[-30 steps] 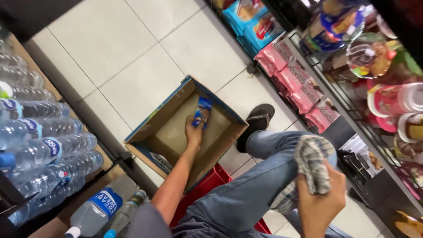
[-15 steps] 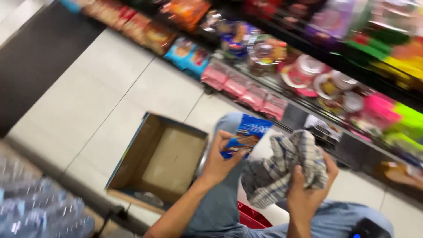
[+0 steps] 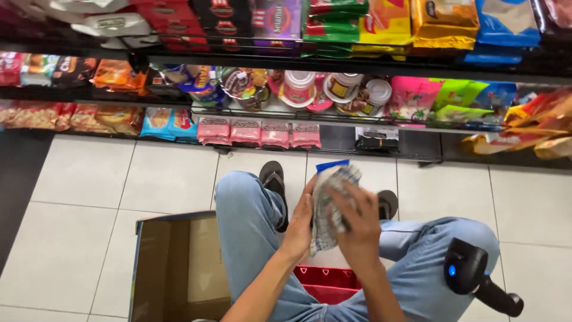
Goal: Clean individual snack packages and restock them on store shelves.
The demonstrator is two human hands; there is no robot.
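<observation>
Packet (image 3: pixel 328 173) lifted out of cardboard box (image 3: pixel 173 268); left hand (image 3: pixel 300 223) grips it, right hand (image 3: pixel 351 223) presses checked cloth (image 3: pixel 330 206) against it: wiping stage.

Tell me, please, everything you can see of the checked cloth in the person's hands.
The checked cloth looks like soft woven fabric, whitish with dark grid lines, bunched up. The right hand presses it from in front against a blue-topped packet, which the left hand steadies from the side. It is held above the knees, over the tiled floor.

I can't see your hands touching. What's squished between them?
A small blue-topped packet is held by the left hand, with a checked cloth pressed on it by the right hand, seen in the head view.
</observation>
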